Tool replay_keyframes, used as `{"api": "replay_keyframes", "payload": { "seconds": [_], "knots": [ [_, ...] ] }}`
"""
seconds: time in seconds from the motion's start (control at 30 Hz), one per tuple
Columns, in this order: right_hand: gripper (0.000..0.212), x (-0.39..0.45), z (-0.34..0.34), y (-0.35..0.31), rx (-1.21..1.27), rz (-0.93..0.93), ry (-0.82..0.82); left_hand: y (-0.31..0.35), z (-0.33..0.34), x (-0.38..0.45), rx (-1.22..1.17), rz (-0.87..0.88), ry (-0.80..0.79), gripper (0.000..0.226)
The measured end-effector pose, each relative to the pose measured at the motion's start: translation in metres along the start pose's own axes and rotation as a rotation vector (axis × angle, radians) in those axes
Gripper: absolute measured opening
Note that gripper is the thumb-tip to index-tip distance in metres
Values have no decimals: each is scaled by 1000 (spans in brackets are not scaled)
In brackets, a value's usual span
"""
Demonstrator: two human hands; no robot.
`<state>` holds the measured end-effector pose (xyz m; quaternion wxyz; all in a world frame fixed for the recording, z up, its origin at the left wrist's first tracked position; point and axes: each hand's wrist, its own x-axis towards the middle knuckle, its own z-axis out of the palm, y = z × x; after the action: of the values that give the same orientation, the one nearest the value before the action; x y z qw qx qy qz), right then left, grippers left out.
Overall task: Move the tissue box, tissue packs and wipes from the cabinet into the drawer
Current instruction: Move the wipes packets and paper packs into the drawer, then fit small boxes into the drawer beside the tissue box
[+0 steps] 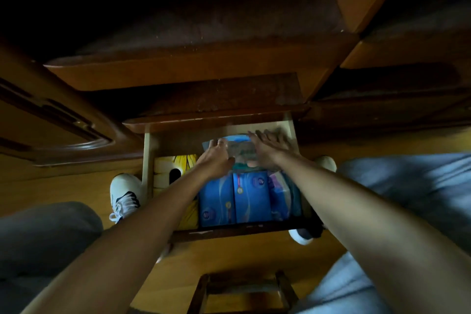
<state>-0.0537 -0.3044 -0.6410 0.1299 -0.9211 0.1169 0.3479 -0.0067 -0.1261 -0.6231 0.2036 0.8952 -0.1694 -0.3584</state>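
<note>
While I've got both hands on this wipes pack [239, 150], left hand [215, 158] curled round its near-left edge, right hand [270, 146] flat along its right side, best bet's pressing it level into the drawer [149, 160], just past the blue tissue packs [237, 199].
</note>
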Motion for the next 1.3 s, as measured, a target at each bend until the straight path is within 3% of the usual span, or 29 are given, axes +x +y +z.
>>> {"api": "replay_keyframes", "payload": {
  "seconds": [0.13,0.23,0.33,0.43,0.53,0.67,0.83,1.0,1.17,1.3],
  "knots": [
    [86,-44,-46,-5,128,-82,32,32,-63,-37,123,117,144,67],
    [63,-90,-94,-1,146,-111,23,66,-115,-76,180,231,180,53],
    [56,-152,-149,5,249,-148,112,111,-162,-127,230,403,292,34],
    [43,-217,-203,9,287,-229,256,155,-210,-182,280,573,457,24],
    [25,-277,-259,9,378,-315,299,195,-258,-222,273,734,656,20],
    [23,-327,-331,9,492,-377,437,238,-315,-233,267,748,873,21],
    [12,-310,-407,24,459,-260,815,266,-370,-197,268,590,825,29],
    [48,-249,-465,32,260,-56,989,293,-404,-134,263,553,786,37],
    [69,-191,-500,37,68,11,929,329,-419,-62,286,574,750,56],
    [59,-167,-520,59,51,38,906,356,-428,-12,228,587,711,63]
  ]
}}
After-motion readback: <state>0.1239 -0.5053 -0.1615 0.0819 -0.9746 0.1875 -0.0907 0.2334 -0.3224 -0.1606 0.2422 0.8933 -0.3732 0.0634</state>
